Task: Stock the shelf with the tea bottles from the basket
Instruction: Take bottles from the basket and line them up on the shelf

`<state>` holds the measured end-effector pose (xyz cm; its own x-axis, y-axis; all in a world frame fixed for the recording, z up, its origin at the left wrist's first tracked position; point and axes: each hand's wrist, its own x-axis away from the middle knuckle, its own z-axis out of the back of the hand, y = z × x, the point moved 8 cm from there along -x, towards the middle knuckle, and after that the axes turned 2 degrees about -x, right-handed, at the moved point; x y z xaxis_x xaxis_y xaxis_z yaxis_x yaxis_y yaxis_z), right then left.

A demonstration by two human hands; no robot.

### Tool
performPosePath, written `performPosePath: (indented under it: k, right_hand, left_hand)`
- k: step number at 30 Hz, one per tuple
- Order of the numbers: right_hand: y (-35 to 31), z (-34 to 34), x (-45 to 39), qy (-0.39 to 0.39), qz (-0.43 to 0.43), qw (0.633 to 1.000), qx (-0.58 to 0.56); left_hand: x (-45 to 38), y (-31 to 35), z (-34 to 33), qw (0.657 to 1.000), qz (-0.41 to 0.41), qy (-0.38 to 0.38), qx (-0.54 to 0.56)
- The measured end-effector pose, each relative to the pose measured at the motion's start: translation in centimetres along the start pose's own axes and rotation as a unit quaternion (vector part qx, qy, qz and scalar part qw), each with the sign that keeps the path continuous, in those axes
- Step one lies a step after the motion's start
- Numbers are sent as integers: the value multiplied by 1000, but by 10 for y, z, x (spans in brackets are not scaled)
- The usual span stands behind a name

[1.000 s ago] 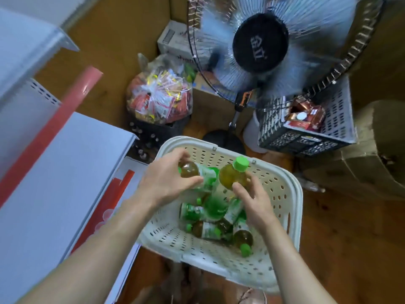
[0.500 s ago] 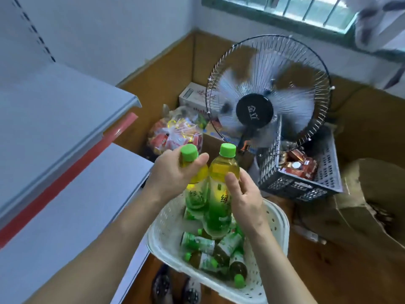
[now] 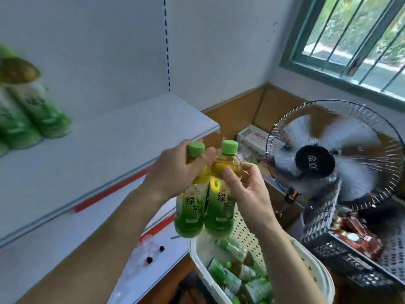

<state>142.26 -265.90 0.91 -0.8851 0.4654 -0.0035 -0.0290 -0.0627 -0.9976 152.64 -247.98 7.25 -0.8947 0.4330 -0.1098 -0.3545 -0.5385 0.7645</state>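
Observation:
My left hand (image 3: 173, 172) grips the neck of a green-capped tea bottle (image 3: 190, 207). My right hand (image 3: 247, 189) grips the shoulder of a second tea bottle (image 3: 221, 205). Both bottles hang upright, side by side and touching, above the white perforated basket (image 3: 315, 268), just off the front right corner of the grey shelf (image 3: 98, 154). Several more tea bottles (image 3: 232, 270) lie in the basket. At the shelf's far left stand several blurred tea bottles (image 3: 32, 110).
A spinning floor fan (image 3: 328, 159) stands to the right. Below it a black crate (image 3: 341, 257) holds red packets. A lower shelf (image 3: 65, 249) with a red strip lies under the grey one. A white box (image 3: 252, 137) sits behind, under a barred window (image 3: 355, 40).
Both hands have lifted the two bottles out of the basket and up to shelf height. The view has swung up and left, bringing the stocked shelf into sight.

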Motion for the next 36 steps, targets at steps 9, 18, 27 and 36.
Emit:
performPosePath:
  k: [9, 18, 27, 36]
  right_hand:
    - [-95, -128, 26, -119, 86, 989, 1]
    - [-142, -271, 91, -200, 135, 968, -65]
    - [-138, -362, 106, -259, 167, 947, -92]
    - [-126, -400, 62, -295, 191, 935, -56]
  left_hand:
    - [63, -16, 151, 984, -12, 176, -25]
    - [151, -56, 285, 957, -12, 280, -78]
    - [193, -90, 345, 939, 29, 314, -138]
    - [165, -119, 350, 921, 69, 359, -135]
